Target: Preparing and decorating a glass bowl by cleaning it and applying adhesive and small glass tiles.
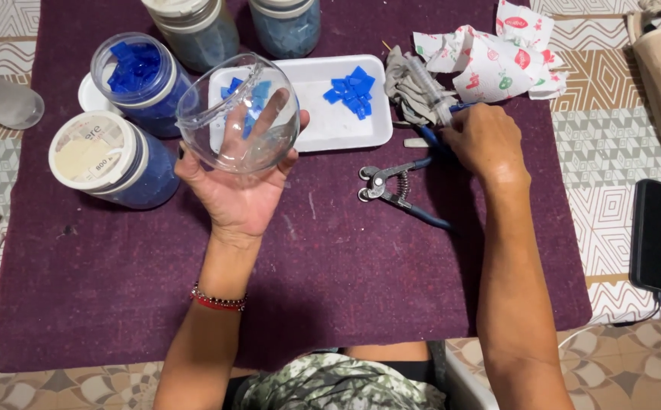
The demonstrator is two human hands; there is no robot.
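Glass bowl sat tilted in the left hand, fingers cupped around it. Right hand closed on a syringe beside blue-handled nippers on the surface.

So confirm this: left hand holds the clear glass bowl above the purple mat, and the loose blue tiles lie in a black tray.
Not quite. The head view shows the blue tiles lying in a white tray, not black. The left hand does hold the clear glass bowl above the purple mat.

The left hand is raised palm up, fingers spread and cupped, a beaded band at its wrist. The right hand reaches farther right, palm down, fingers curled closed.
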